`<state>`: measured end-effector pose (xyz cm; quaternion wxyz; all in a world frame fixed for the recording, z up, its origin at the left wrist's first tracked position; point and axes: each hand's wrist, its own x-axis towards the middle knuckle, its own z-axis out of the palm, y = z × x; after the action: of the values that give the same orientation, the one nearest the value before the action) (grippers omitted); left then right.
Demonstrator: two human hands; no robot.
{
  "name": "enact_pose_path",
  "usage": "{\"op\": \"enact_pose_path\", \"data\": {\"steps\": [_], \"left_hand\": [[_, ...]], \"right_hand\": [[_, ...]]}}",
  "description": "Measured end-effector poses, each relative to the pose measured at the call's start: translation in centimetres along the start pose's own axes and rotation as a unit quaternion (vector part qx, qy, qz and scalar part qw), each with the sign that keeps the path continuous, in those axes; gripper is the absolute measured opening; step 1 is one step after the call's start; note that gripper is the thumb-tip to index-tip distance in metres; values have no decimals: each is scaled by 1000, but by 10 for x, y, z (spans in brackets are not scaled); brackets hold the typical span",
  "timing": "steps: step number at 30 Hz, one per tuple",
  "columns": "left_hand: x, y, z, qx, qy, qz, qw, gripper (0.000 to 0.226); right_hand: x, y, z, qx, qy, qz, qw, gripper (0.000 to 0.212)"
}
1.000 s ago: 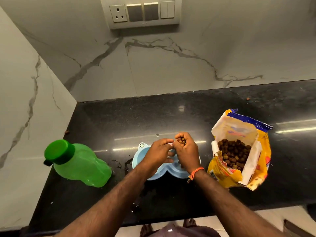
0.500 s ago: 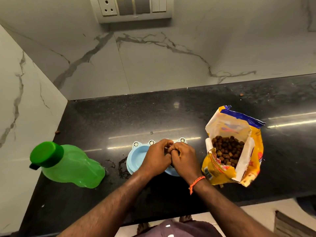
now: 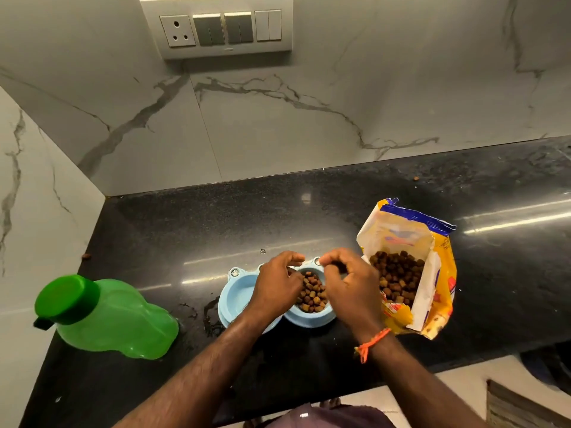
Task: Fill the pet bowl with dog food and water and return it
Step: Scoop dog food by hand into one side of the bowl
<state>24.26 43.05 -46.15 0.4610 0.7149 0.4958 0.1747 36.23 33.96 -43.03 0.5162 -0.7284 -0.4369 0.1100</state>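
A black desk carries the pet bowl. Both hands hover loosely curled above it, gripping nothing visible. Kibble could scatter beside the bowl.

Bare table lies behind the pet bowl, wide open to the wall. The green bottle blocks the left, the open food bag crowds the right.

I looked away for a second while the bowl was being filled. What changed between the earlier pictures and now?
The right hand, which held kibble a second ago, let it go; the kibble now lies in the right compartment of the blue pet bowl. Both hands, pressed together half a second ago, have parted; the left hand hovers beside it. The green bottle and food bag stayed put.
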Motion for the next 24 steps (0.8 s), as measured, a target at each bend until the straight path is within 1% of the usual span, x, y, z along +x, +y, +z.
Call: {"op": "enact_pose_path", "data": {"steps": [2, 4, 5, 6, 7, 8, 10, 11, 12, 14, 17, 20, 24], "left_hand": [[3, 12, 2, -9, 7, 16, 1000, 28], [6, 26, 6, -26, 4, 37, 999, 25], [6, 35, 9, -36, 0, 46, 998, 26], [6, 43, 12, -46, -2, 52, 998, 27], [7, 51, 16, -57, -6, 54, 997, 30], [8, 59, 22, -65, -13, 55, 996, 33], [11, 73, 34, -56, -30, 42, 997, 41], [13, 77, 41, -40, -39, 31, 998, 45], [16, 81, 48, -22, -49, 24, 998, 48], [18, 86, 59, 11, -69, 14, 997, 46], [17, 90, 69, 49, -82, 16, 995, 40], [18, 87, 73, 69, -86, 22, 994, 29], [22, 85, 71, 85, -87, 30, 992, 26]], "right_hand": [[10, -10, -24, -23, 83, -63, 994, 17], [21, -11, -45, -42, 147, -71, 986, 19], [27, -9, -53, -56, 161, -57, 984, 20], [34, -3, -59, -72, 149, -31, 986, 18], [41, 5, -62, -95, 108, 8, 990, 16], [47, 14, -63, -132, 42, 60, 989, 17], [51, 32, -60, -225, -86, 142, 960, 20], [49, 40, -56, -269, -123, 152, 943, 23], [45, 46, -54, -306, -143, 150, 929, 29], [39, 54, -53, -358, -163, 138, 909, 40], [40, 59, -59, -411, -203, 161, 874, 45], [43, 60, -63, -437, -244, 181, 847, 52], [48, 54, -66, -457, -285, 178, 823, 59]]}}
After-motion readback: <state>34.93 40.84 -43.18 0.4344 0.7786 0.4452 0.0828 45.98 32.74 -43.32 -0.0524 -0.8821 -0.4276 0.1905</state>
